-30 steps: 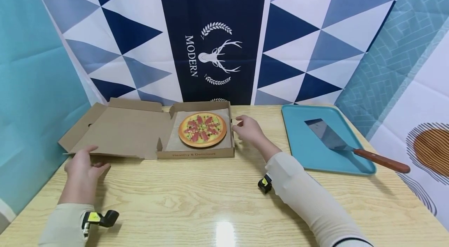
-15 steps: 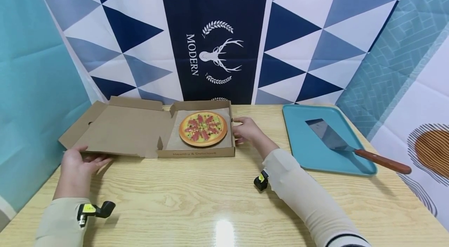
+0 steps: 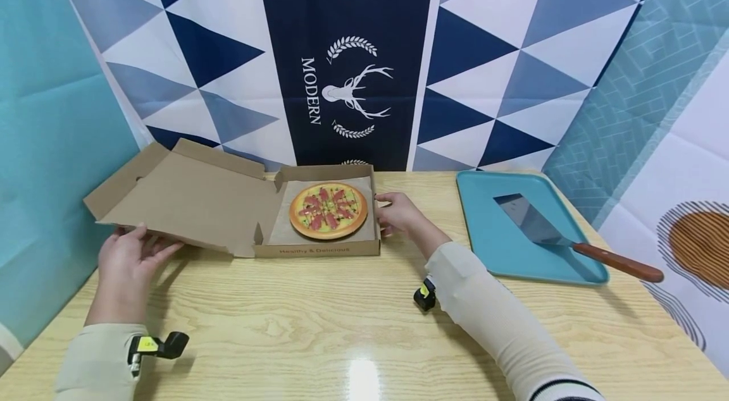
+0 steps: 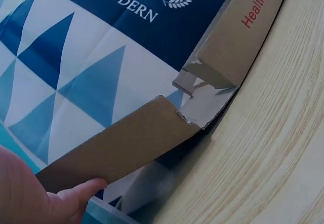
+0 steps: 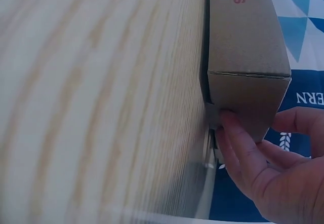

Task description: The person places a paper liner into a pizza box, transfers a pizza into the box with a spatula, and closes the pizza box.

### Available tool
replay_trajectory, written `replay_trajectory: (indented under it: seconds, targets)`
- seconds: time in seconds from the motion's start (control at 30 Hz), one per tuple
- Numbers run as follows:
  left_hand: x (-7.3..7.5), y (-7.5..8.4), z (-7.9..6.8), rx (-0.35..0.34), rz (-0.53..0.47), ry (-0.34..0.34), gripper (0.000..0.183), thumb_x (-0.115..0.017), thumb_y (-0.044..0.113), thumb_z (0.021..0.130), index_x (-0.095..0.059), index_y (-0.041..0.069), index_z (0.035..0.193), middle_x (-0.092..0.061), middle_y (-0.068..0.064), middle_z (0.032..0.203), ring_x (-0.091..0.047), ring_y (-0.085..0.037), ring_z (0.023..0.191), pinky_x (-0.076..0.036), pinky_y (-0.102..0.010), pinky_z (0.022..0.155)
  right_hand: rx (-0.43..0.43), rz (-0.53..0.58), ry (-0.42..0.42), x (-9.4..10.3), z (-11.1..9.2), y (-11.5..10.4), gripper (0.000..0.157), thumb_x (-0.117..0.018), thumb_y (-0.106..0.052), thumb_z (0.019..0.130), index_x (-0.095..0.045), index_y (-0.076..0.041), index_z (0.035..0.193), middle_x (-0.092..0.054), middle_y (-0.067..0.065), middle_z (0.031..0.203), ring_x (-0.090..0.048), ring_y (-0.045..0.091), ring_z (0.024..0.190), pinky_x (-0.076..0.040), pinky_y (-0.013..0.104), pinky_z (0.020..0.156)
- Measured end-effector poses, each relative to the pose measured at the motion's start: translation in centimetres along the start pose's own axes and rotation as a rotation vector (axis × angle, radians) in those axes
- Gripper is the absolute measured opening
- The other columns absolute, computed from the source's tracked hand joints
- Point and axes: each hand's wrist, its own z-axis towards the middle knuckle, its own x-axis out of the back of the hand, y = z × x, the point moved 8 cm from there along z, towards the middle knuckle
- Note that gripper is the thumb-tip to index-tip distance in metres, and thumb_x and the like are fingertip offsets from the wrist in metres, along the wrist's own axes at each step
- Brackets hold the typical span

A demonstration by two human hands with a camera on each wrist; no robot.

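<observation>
A cardboard pizza box (image 3: 319, 250) lies open on the table, with a paper-lined tray on the right and its lid (image 3: 199, 198) folded out to the left. Inside the tray is a pizza (image 3: 329, 211) with red and green toppings. My left hand (image 3: 128, 262) grips the near left edge of the lid, which is tilted up off the table. On the other side, my right hand (image 3: 398, 212) holds the box's right wall. Its fingers (image 5: 243, 143) press the outer face, and the thumb is by the top rim. Some left fingertips are hidden by the lid.
A blue tray (image 3: 484, 249) stands on the right of the table. Across it lies a spatula (image 3: 532, 221), its wooden handle overhanging the tray's right edge. A patterned cloth (image 3: 353, 104) hangs close behind the box, and a teal cloth (image 3: 57, 135) at left.
The lid's left side has risen off the table with my left hand, which turned and took hold of its edge. My right hand has closed in on the box's right wall.
</observation>
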Motion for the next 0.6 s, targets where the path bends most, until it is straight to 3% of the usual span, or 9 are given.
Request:
replay_trajectory:
  seconds: [0.33, 0.6]
  targets:
    - [-0.6, 0.2, -0.9, -0.118, 0.204, 0.065, 0.076, -0.052, 0.012, 0.1, -0.009, 0.046, 0.152, -0.027, 0.007, 0.152, -0.028, -0.025, 0.142, -0.023, -0.054, 0.102, 0.01, -0.002, 0.009, -0.1, -0.2, -0.1, 0.054, -0.055, -0.002, 0.097, -0.036, 0.002, 0.147, -0.059, 0.032, 0.116, -0.066, 0.036, 0.098, -0.059, 0.042, 0.074]
    - [-1.2, 0.3, -1.4, -0.2, 0.292, 0.108, 0.078, -0.056, 0.012, 0.097, -0.009, 0.041, 0.152, -0.032, 0.008, 0.142, -0.032, -0.026, 0.139, -0.047, -0.052, 0.083, 0.023, -0.014, -0.012, -0.2, -0.6, 0.0, 0.055, -0.054, -0.002, 0.097, -0.034, 0.003, 0.148, -0.057, 0.031, 0.119, -0.065, 0.036, 0.099, -0.059, 0.04, 0.073]
